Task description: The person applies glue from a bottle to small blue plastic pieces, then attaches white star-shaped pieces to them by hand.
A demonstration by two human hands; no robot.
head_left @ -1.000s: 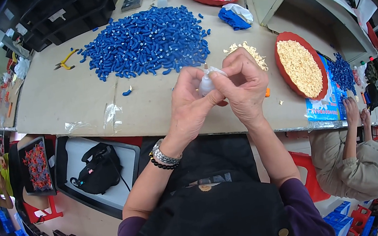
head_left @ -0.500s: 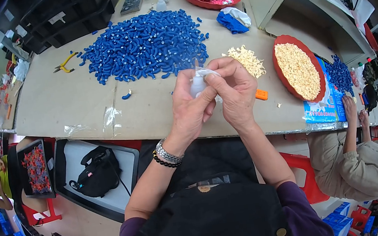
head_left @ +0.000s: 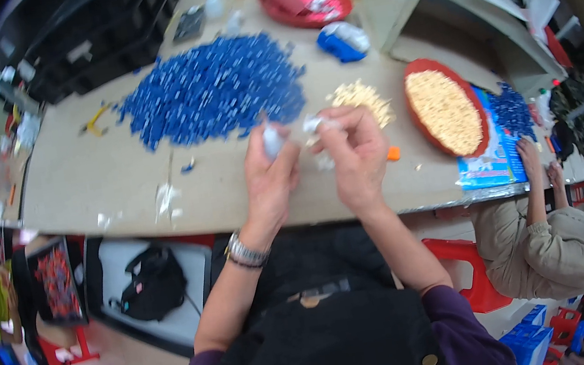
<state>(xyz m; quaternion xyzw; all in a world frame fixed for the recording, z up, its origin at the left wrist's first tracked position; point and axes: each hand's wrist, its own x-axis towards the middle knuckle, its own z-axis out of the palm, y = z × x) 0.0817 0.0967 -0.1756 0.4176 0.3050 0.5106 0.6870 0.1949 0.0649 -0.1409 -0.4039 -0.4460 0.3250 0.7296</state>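
Note:
Over the near middle of the table, my left hand (head_left: 268, 186) is closed round a small translucent white squeeze bottle (head_left: 272, 143), its thin tip pointing up. Close by to the right, my right hand (head_left: 359, 154) pinches a crumpled white tissue (head_left: 315, 125). The two hands are apart, and motion blurs both slightly. Beyond them spreads a large heap of small curved blue pieces (head_left: 208, 93). A small pile of cream-coloured bits (head_left: 364, 101) lies just past my right hand, and an orange object (head_left: 393, 154) shows beside that hand.
A red dish (head_left: 412, 109) of cream bits stands at right, near a metal cabinet (head_left: 395, 11). Black crates (head_left: 95, 53) and yellow-handled pliers (head_left: 95, 122) are at left. Another red dish (head_left: 272, 17) stands farther back. A co-worker (head_left: 547, 244) sits at right beside more blue pieces.
My hands have separated: the left moved left with the bottle, while the right keeps the tissue. The bottle, earlier half-wrapped by the tissue, now shows bare. The whole view has shifted slightly.

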